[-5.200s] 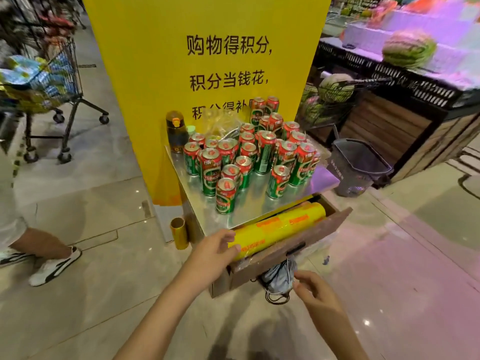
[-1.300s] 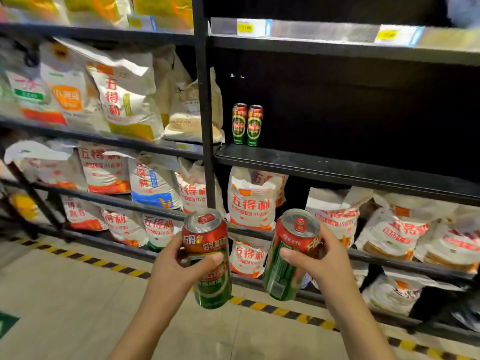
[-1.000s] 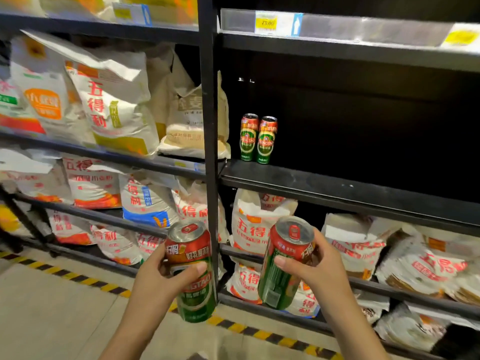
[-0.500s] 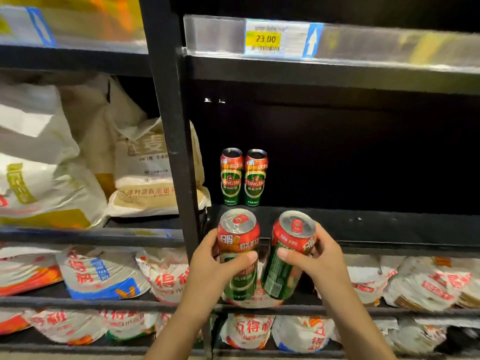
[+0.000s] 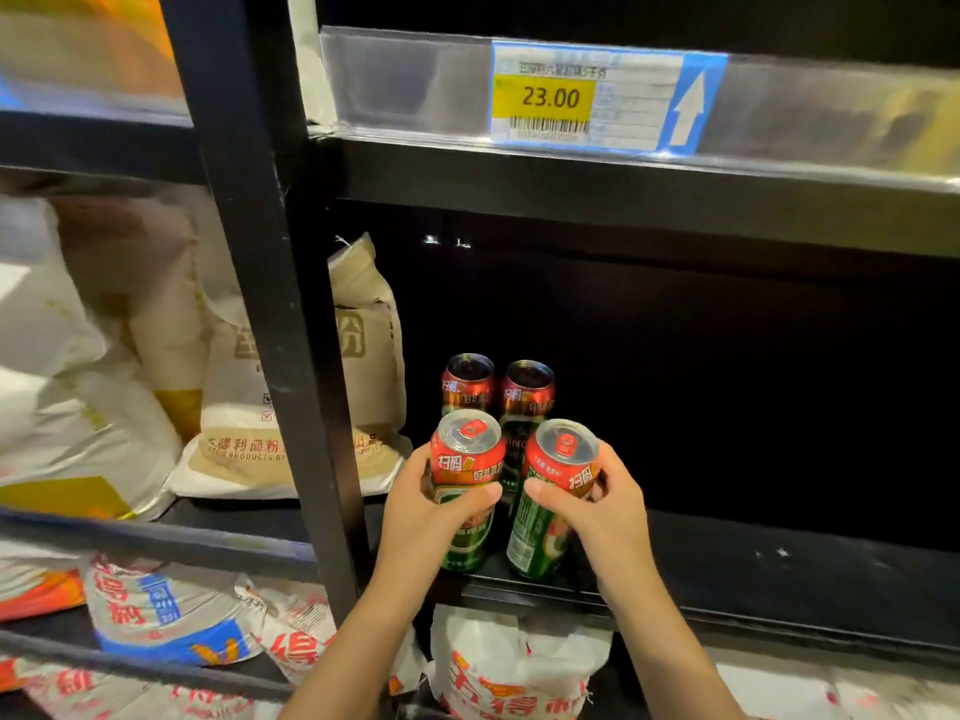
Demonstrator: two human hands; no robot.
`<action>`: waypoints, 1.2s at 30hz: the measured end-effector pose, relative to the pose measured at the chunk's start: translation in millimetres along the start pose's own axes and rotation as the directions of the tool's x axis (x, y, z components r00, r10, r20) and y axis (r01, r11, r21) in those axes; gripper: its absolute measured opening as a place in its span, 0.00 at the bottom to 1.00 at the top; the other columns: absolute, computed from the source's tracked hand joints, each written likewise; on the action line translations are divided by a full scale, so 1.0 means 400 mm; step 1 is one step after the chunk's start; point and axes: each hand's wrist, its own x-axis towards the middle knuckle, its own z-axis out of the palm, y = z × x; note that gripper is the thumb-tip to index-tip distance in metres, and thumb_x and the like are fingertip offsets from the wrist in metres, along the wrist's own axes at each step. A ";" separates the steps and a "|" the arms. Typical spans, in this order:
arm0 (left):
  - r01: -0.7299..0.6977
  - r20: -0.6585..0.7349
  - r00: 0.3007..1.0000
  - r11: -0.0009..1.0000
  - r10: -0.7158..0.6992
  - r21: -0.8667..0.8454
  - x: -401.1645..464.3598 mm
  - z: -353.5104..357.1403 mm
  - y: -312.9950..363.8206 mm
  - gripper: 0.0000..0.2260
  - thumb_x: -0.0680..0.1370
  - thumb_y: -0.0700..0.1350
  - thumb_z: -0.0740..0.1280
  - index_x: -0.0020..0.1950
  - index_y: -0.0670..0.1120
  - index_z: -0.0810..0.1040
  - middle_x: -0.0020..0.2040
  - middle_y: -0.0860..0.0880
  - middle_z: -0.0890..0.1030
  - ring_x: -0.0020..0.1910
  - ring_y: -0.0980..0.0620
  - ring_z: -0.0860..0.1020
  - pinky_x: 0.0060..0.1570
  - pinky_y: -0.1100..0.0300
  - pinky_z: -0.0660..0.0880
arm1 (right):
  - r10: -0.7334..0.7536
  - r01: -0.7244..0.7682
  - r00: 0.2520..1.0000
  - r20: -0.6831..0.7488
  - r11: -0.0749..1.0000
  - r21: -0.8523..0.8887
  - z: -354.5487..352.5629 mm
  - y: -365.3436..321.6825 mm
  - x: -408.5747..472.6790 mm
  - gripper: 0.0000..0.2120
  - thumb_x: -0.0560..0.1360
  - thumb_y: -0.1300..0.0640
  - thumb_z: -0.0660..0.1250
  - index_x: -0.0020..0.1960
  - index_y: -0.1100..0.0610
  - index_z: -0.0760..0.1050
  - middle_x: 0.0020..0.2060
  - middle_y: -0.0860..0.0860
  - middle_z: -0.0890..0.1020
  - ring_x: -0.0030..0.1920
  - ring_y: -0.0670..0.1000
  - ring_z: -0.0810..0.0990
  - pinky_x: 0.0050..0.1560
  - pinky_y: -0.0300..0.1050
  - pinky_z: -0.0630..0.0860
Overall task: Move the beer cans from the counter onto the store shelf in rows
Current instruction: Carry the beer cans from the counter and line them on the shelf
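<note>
My left hand (image 5: 426, 517) grips a red and green beer can (image 5: 467, 459), and my right hand (image 5: 597, 506) grips a second beer can (image 5: 558, 462) beside it. Both cans stand upright at the front edge of the black shelf (image 5: 779, 563); whether their bases touch it I cannot tell. Directly behind them, two more cans stand side by side on the shelf: the back left can (image 5: 466, 381) and the back right can (image 5: 527, 389).
A black upright post (image 5: 280, 314) runs just left of the cans. Flour bags (image 5: 239, 407) fill the bay beyond it, and more bags (image 5: 514, 667) lie on the shelf below. A price tag reading 23.00 (image 5: 550, 98) hangs on the upper shelf edge. The shelf is dark to the right.
Both hands have carried their cans up from below the shelf edge and forward onto its front, right before the two standing cans. The view has moved closer.
</note>
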 end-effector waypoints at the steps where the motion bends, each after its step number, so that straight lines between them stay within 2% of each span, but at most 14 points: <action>1: 0.000 -0.011 1.000 1.000 0.000 -0.004 0.012 0.001 -0.008 0.25 0.66 0.44 0.77 0.60 0.55 0.74 0.53 0.55 0.81 0.50 0.62 0.79 0.48 0.65 0.74 | 0.004 -0.004 1.000 0.002 1.000 -0.007 0.004 0.006 0.013 0.25 0.63 0.59 0.78 0.57 0.49 0.74 0.50 0.46 0.81 0.49 0.40 0.81 0.43 0.34 0.77; 6: -0.021 -0.022 1.000 0.999 0.020 -0.040 0.049 0.007 -0.038 0.23 0.67 0.41 0.76 0.60 0.55 0.75 0.53 0.54 0.81 0.52 0.58 0.80 0.49 0.64 0.75 | 0.048 -0.048 0.999 0.016 0.999 -0.001 0.017 0.035 0.057 0.23 0.62 0.59 0.79 0.54 0.53 0.75 0.47 0.47 0.83 0.47 0.43 0.82 0.43 0.35 0.77; 8: -0.039 -0.009 0.999 0.998 0.038 -0.047 0.063 0.009 -0.042 0.23 0.68 0.40 0.75 0.61 0.53 0.75 0.53 0.53 0.82 0.51 0.59 0.80 0.46 0.66 0.76 | 0.054 -0.054 0.998 0.015 0.999 0.000 0.023 0.042 0.069 0.23 0.61 0.60 0.79 0.53 0.53 0.75 0.47 0.47 0.83 0.46 0.42 0.82 0.41 0.34 0.77; 11: -0.054 0.014 0.998 0.997 0.055 -0.063 0.082 0.008 -0.052 0.24 0.68 0.37 0.74 0.61 0.50 0.75 0.53 0.52 0.82 0.51 0.59 0.80 0.45 0.70 0.75 | 0.038 -0.038 0.999 0.027 0.999 0.002 0.029 0.048 0.081 0.24 0.62 0.60 0.79 0.55 0.55 0.75 0.47 0.48 0.83 0.47 0.41 0.82 0.42 0.32 0.78; 15: -0.059 0.064 0.996 0.996 0.063 -0.067 0.098 -0.004 -0.066 0.24 0.68 0.37 0.74 0.62 0.51 0.74 0.54 0.52 0.82 0.53 0.57 0.80 0.46 0.69 0.75 | 0.019 -0.019 0.999 0.030 1.000 0.009 0.041 0.050 0.080 0.24 0.62 0.60 0.79 0.55 0.54 0.75 0.47 0.47 0.83 0.46 0.40 0.82 0.41 0.31 0.77; 20: -0.093 0.096 0.991 0.995 0.097 -0.044 0.104 -0.011 -0.085 0.27 0.66 0.46 0.76 0.63 0.53 0.71 0.55 0.56 0.81 0.55 0.59 0.79 0.48 0.70 0.74 | 0.026 -0.027 0.999 0.048 0.999 0.021 0.049 0.063 0.067 0.26 0.63 0.55 0.77 0.58 0.53 0.72 0.52 0.47 0.81 0.50 0.40 0.81 0.45 0.32 0.78; 23: -0.091 0.062 0.994 0.996 0.092 -0.012 0.093 -0.014 -0.117 0.30 0.65 0.52 0.74 0.64 0.60 0.67 0.58 0.60 0.78 0.57 0.65 0.75 0.51 0.73 0.72 | 0.036 -0.042 0.992 0.118 0.998 0.049 0.040 0.080 0.050 0.32 0.61 0.51 0.75 0.62 0.49 0.68 0.55 0.44 0.79 0.54 0.39 0.79 0.49 0.31 0.77; 26: -0.059 0.018 0.998 0.998 0.058 0.034 0.068 -0.024 -0.169 0.29 0.65 0.61 0.69 0.63 0.67 0.62 0.64 0.62 0.71 0.63 0.66 0.70 0.62 0.66 0.68 | 0.068 -0.068 0.981 0.184 0.998 -0.005 0.026 0.124 0.032 0.34 0.65 0.58 0.76 0.64 0.42 0.64 0.58 0.42 0.77 0.58 0.38 0.76 0.53 0.32 0.75; 28: -0.057 0.002 0.998 0.994 0.057 0.089 0.059 -0.032 -0.196 0.27 0.68 0.61 0.66 0.65 0.67 0.59 0.67 0.62 0.67 0.67 0.65 0.66 0.67 0.61 0.64 | 0.073 -0.059 0.976 0.203 0.995 -0.075 0.025 0.152 0.022 0.36 0.67 0.63 0.75 0.65 0.40 0.61 0.60 0.38 0.75 0.60 0.34 0.73 0.53 0.27 0.72; 31: -0.101 0.049 0.994 0.976 0.093 0.194 0.064 -0.034 -0.215 0.29 0.70 0.58 0.67 0.66 0.67 0.57 0.66 0.65 0.66 0.65 0.72 0.64 0.62 0.73 0.62 | 0.070 -0.044 0.980 0.188 0.989 -0.139 0.031 0.185 0.016 0.37 0.68 0.64 0.74 0.69 0.45 0.61 0.62 0.39 0.74 0.60 0.31 0.72 0.52 0.23 0.69; 33: -0.121 0.071 0.992 0.953 0.105 0.279 0.071 -0.031 -0.227 0.32 0.70 0.53 0.71 0.70 0.61 0.58 0.65 0.64 0.67 0.62 0.74 0.64 0.56 0.80 0.62 | 0.068 -0.042 0.984 0.163 0.986 -0.160 0.036 0.202 0.015 0.36 0.68 0.62 0.75 0.70 0.48 0.62 0.61 0.40 0.75 0.60 0.33 0.73 0.54 0.25 0.70; 36: -0.124 0.031 0.992 0.947 0.120 0.295 0.075 -0.027 -0.233 0.33 0.69 0.47 0.75 0.68 0.59 0.61 0.60 0.66 0.69 0.57 0.79 0.65 0.50 0.83 0.64 | 0.066 -0.045 0.992 0.110 0.983 -0.180 0.042 0.215 0.014 0.35 0.66 0.62 0.77 0.67 0.45 0.64 0.59 0.38 0.76 0.58 0.33 0.74 0.53 0.25 0.71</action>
